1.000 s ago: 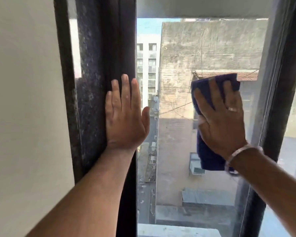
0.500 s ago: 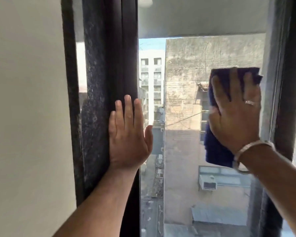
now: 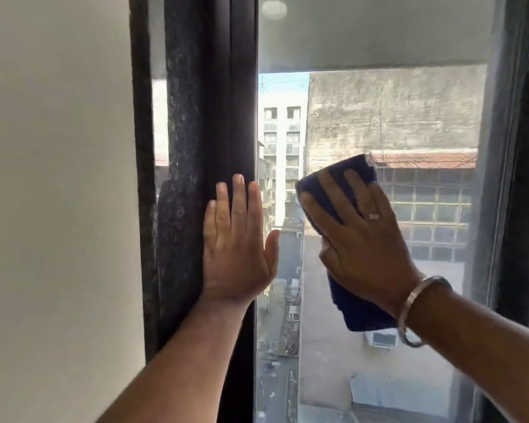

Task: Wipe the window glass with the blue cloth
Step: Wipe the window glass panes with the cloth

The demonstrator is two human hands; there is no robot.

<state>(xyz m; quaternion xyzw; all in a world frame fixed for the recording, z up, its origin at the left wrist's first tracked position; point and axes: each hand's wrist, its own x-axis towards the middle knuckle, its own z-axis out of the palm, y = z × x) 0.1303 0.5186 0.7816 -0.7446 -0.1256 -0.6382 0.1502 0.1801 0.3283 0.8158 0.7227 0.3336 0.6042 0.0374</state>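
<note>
The window glass [image 3: 379, 117] fills the middle of the view between dark frame posts. My right hand [image 3: 361, 239] presses the dark blue cloth [image 3: 358, 312] flat against the pane, fingers spread over it; the cloth shows above the fingertips and hangs below the palm. A ring and a metal bangle sit on that hand and wrist. My left hand [image 3: 235, 245] lies flat and open on the left frame post [image 3: 214, 117], thumb over the glass edge, holding nothing.
A pale wall [image 3: 55, 209] stands at the left. The right frame post [image 3: 519, 178] bounds the pane close to the cloth. Buildings and a street show through the glass far below.
My right hand with the cloth has slid left across the glass, from near the right frame toward the middle. The camera tilted up a little. My left hand stays on the post.
</note>
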